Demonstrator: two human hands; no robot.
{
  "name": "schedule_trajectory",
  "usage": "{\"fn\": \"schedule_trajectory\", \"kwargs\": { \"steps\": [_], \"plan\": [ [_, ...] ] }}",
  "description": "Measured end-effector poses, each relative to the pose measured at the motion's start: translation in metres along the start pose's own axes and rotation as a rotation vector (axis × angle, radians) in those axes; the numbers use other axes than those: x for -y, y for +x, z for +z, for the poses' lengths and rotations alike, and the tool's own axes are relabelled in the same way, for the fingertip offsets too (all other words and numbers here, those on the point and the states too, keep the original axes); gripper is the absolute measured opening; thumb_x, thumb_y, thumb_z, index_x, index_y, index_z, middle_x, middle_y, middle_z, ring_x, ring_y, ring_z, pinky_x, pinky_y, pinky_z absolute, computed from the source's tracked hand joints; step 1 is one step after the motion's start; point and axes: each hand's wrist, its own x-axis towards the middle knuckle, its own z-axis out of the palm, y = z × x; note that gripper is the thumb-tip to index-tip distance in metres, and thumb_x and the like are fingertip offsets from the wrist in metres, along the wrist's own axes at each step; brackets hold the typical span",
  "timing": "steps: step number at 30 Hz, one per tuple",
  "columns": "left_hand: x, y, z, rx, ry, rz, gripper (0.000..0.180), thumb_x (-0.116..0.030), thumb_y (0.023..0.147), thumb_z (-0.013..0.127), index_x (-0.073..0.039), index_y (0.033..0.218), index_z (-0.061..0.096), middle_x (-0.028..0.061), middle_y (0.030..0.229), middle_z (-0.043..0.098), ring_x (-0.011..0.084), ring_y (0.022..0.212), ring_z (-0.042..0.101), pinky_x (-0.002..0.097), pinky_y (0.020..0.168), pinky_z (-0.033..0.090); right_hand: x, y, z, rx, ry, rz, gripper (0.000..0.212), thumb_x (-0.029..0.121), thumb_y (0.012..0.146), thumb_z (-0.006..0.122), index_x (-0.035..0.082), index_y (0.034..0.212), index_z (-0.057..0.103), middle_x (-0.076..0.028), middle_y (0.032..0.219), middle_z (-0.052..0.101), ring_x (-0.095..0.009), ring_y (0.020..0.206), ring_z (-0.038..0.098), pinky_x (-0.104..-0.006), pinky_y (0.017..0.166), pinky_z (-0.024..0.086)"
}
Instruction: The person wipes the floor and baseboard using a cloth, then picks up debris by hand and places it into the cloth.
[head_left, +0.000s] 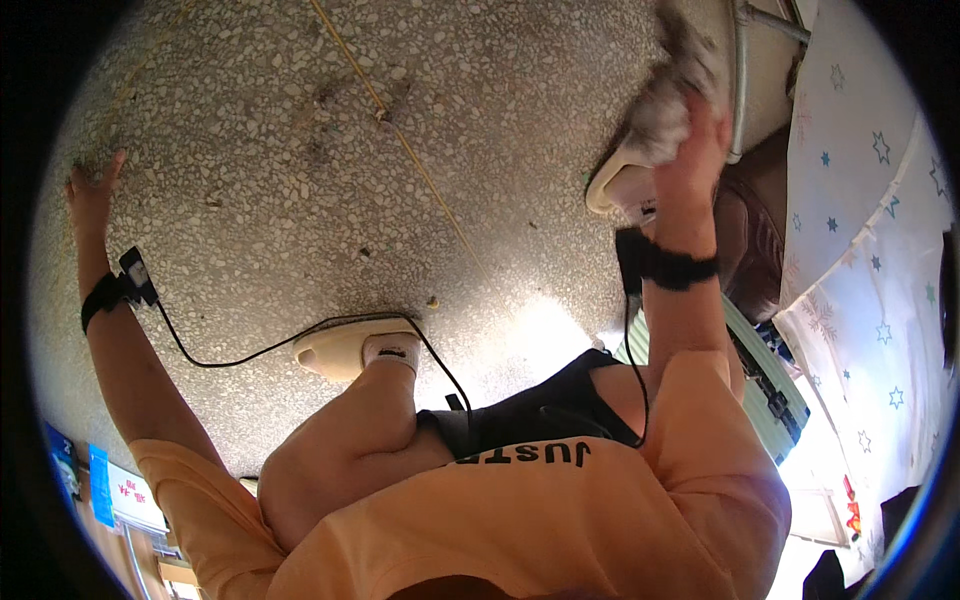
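Right hand (695,145) looks to be gripping that blurry grey-white bundle (657,122), just left of its fingers; left hand (92,198)'s empty, spread. Snug, steady hold probably works best.

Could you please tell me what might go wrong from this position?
The black cable from the left wrist passes close by the beige slipper and could snag if the left hand reaches farther. The right hand, with the grey-white wad, is close to the metal tube and might knock it.
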Motion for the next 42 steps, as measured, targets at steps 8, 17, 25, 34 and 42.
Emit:
{"fn": "schedule_trajectory", "kwargs": {
  "steps": [8,17,25,34,42],
  "plan": [
    [0.031,0.010,0.018,-0.104,-0.335,0.036,0.121,-0.080,0.064,0.061,-0.002,0.148,0.020,0.0221,0.152,0.020,0.0388,0.140,0.018,0.0542,0.111,0.025,-0.077,-0.110,-0.093,-0.103,-0.320,0.215,0.043,0.006,0.096,0.047,0.000,0.137,0.040,-0.006,0.122,0.055,-0.014,0.102,0.054,-0.0263,0.082,0.047],
    [-0.025,-0.015,-0.062,0.006,-0.396,-0.209,0.128,-0.085,0.059,0.058,-0.003,0.148,0.018,0.0218,0.153,0.014,0.0378,0.141,0.017,0.0560,0.110,0.025,-0.203,-0.133,-0.024,0.011,-1.236,-0.248,0.068,0.007,0.075,0.052,0.009,0.141,0.038,-0.021,0.137,0.041,-0.039,0.125,0.033,-0.0547,0.104,0.024],
    [-0.042,-0.030,-0.095,0.048,-0.447,-0.200,0.128,-0.083,0.058,0.061,-0.002,0.148,0.018,0.0263,0.150,0.018,0.0428,0.139,0.020,0.0561,0.105,0.034,-0.109,-0.157,0.038,0.380,-0.442,-0.063,0.062,0.006,0.079,0.052,0.010,0.139,0.040,-0.020,0.128,0.046,-0.037,0.097,0.057,-0.0523,0.083,0.044],
    [-0.022,-0.025,-0.092,0.027,-0.560,-0.231,0.115,-0.062,0.066,0.075,-0.001,0.147,0.020,0.0243,0.151,0.019,0.0418,0.138,0.023,0.0530,0.104,0.036,-0.174,-0.138,0.032,0.429,-1.243,-0.307,0.070,0.011,0.074,0.063,0.007,0.139,0.037,-0.013,0.137,0.044,-0.034,0.124,0.040,-0.0457,0.103,0.026],
    [-0.229,-0.003,-0.239,-0.102,-0.958,0.115,0.112,-0.060,0.067,0.076,-0.008,0.149,0.019,0.0219,0.154,0.005,0.0406,0.141,0.012,0.0536,0.107,0.027,-0.068,0.084,0.019,0.083,-0.626,-0.375,0.047,0.003,0.081,0.054,0.003,0.126,0.044,-0.017,0.120,0.046,-0.031,0.109,0.046,-0.0394,0.091,0.040]
  ]
}}
